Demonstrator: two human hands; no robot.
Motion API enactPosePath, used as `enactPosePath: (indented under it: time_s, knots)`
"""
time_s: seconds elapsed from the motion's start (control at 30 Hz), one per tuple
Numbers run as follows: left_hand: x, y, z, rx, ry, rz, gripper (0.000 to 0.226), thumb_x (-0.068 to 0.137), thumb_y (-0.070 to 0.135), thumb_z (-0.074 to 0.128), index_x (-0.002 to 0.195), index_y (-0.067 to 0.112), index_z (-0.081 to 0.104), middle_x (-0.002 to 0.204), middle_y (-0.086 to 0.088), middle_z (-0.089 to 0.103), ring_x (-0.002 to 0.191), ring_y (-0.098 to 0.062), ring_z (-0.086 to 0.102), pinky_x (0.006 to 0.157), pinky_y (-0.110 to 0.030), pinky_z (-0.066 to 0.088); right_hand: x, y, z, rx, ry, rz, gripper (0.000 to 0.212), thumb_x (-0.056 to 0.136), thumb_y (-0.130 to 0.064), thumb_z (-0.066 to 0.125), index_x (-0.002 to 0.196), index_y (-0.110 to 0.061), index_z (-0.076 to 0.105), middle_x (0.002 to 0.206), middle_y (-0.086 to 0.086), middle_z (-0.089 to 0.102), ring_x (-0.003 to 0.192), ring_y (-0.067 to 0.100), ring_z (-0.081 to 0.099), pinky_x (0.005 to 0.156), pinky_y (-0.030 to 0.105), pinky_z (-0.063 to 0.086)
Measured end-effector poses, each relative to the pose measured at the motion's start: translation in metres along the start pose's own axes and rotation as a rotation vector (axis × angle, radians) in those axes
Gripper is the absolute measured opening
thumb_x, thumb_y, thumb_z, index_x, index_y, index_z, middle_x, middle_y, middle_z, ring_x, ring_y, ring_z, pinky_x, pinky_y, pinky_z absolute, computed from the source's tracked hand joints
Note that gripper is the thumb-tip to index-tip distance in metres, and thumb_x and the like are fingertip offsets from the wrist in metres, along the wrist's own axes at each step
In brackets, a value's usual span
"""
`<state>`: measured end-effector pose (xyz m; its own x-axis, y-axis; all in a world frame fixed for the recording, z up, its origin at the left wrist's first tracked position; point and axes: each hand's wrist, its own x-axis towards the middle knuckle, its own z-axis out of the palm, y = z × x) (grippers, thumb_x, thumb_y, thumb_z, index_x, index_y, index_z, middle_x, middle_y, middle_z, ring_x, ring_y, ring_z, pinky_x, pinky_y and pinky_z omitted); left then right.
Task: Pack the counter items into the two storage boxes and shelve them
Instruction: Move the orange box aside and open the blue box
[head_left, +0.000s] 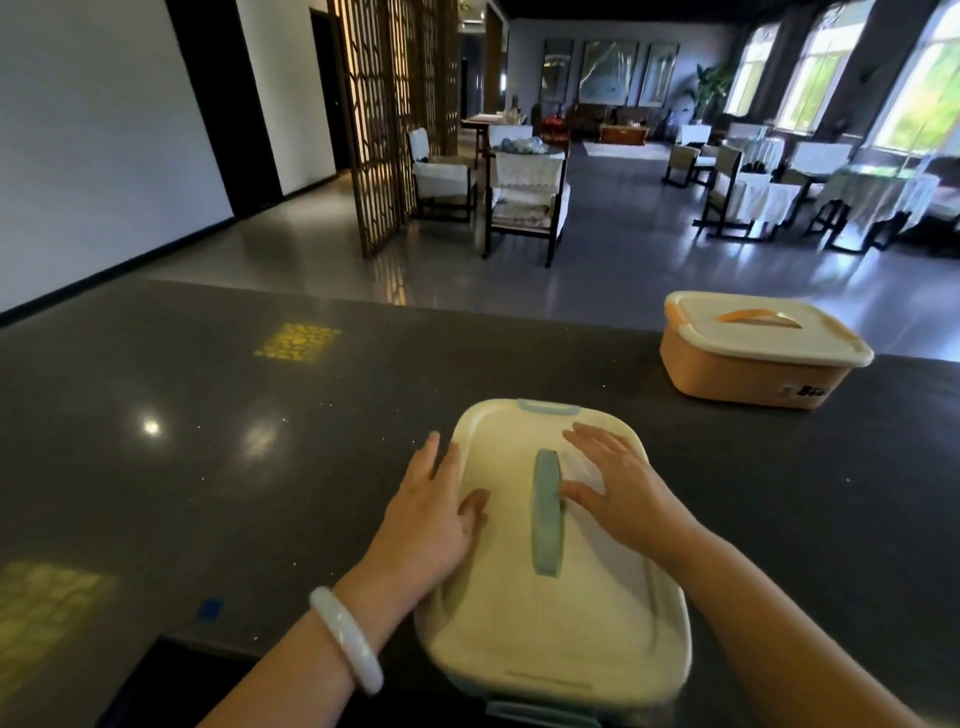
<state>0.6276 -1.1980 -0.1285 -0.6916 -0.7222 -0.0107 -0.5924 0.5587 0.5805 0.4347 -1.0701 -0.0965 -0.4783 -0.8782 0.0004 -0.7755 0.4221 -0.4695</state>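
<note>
Both my palms lie flat on the cream lid (550, 597) of the storage box with blue trim (545, 709), which sits on the dark counter (208, 467) right under me at its near edge. My left hand (431, 514) rests on the lid's left rim, fingers straight and reaching past the edge toward the countertop, thumb pointing inward toward the middle. My right hand (618, 488) presses down just to the right of the blue-green handle (545, 512), fingers spread and relaxed, thumb tip touching the handle's side. Neither hand is curled round anything; both are loose and flat (pressing, not grasping). A pale bangle (345, 639) circles my left wrist.

Well beyond my right hand, up and to the right near the counter's far edge, stands the orange storage box (748, 374) with its white lid on and an orange handle on top. Left of my left hand there are yellow light patches (296, 340) on the bare stone.
</note>
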Motion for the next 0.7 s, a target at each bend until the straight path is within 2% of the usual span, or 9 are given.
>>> enactPosePath:
  time_s: [0.07,0.13,0.2,0.23,0.3,0.37,0.4,0.57,0.7]
  knots:
    - [0.023,0.012,-0.004,0.107,0.039,0.076,0.066,0.098,0.052,0.035,0.154,0.028,0.008,0.161,0.009,-0.008,0.148,-0.019,-0.002,0.120,-0.045,0.013,0.025,0.004,0.002,-0.050,0.021,-0.013,0.071,0.090,-0.050,0.055,0.149,-0.028,0.023,0.157,-0.007,0.020,0.145,0.012,0.013,0.117,0.037,0.011]
    - [0.040,0.018,-0.001,0.181,-0.025,0.089,0.064,0.098,0.055,0.027,0.154,0.029,0.008,0.162,0.007,-0.010,0.149,-0.022,-0.004,0.119,-0.047,0.014,0.050,0.008,0.000,-0.086,0.022,0.009,0.069,0.092,-0.049,0.052,0.150,-0.027,0.022,0.157,-0.004,0.021,0.145,0.014,0.013,0.117,0.040,0.010]
    - [0.046,0.016,0.008,0.190,-0.127,0.054,0.067,0.096,0.062,0.020,0.153,0.033,0.001,0.161,0.010,-0.015,0.148,-0.024,-0.006,0.117,-0.050,0.018,0.070,0.011,-0.003,-0.055,-0.016,0.067,0.063,0.093,-0.048,0.050,0.148,-0.027,0.029,0.153,-0.001,0.032,0.142,0.018,0.025,0.117,0.042,0.016]
    - [0.047,0.014,0.012,0.181,-0.147,0.048,0.068,0.095,0.065,0.017,0.153,0.035,-0.003,0.160,0.012,-0.017,0.148,-0.025,-0.006,0.116,-0.050,0.021,0.078,0.013,-0.004,-0.002,-0.033,0.097,0.058,0.093,-0.048,0.050,0.146,-0.028,0.034,0.147,0.000,0.041,0.136,0.019,0.034,0.115,0.043,0.023]
    - [0.047,0.010,0.017,0.170,-0.137,0.054,0.068,0.094,0.066,0.015,0.152,0.037,-0.006,0.158,0.016,-0.020,0.148,-0.026,-0.003,0.114,-0.048,0.024,0.089,0.015,-0.005,0.120,-0.028,0.142,0.046,0.094,-0.047,0.051,0.136,-0.030,0.048,0.128,-0.001,0.057,0.115,0.017,0.054,0.098,0.038,0.043]
    - [0.047,0.011,0.019,0.162,-0.114,0.047,0.068,0.094,0.066,0.015,0.152,0.037,-0.006,0.157,0.018,-0.021,0.148,-0.027,0.001,0.113,-0.046,0.026,0.097,0.017,-0.005,0.163,-0.018,0.145,0.034,0.093,-0.047,0.050,0.122,-0.031,0.059,0.106,-0.007,0.063,0.093,0.010,0.060,0.079,0.031,0.050]
    - [0.047,0.013,0.019,0.159,-0.109,0.041,0.068,0.094,0.066,0.014,0.152,0.037,-0.006,0.157,0.017,-0.022,0.148,-0.028,0.002,0.113,-0.045,0.027,0.100,0.018,-0.004,0.163,-0.019,0.134,0.031,0.094,-0.048,0.049,0.116,-0.031,0.062,0.102,-0.008,0.063,0.089,0.009,0.060,0.077,0.031,0.050]
    - [0.047,0.020,0.022,0.145,-0.102,0.019,0.070,0.094,0.065,0.014,0.152,0.034,-0.010,0.157,0.014,-0.024,0.148,-0.030,0.006,0.111,-0.042,0.031,0.115,0.024,0.000,0.168,-0.008,0.130,0.026,0.096,-0.047,0.044,0.105,-0.036,0.065,0.100,-0.010,0.062,0.090,0.009,0.057,0.082,0.033,0.048]
    - [0.049,0.020,0.024,0.165,-0.090,0.019,0.070,0.094,0.064,0.014,0.152,0.033,-0.009,0.157,0.012,-0.025,0.146,-0.031,0.011,0.110,-0.042,0.034,0.123,0.023,0.002,0.118,0.018,0.187,0.035,0.096,-0.055,0.038,0.106,-0.036,0.065,0.101,-0.009,0.063,0.091,0.012,0.055,0.082,0.035,0.044]
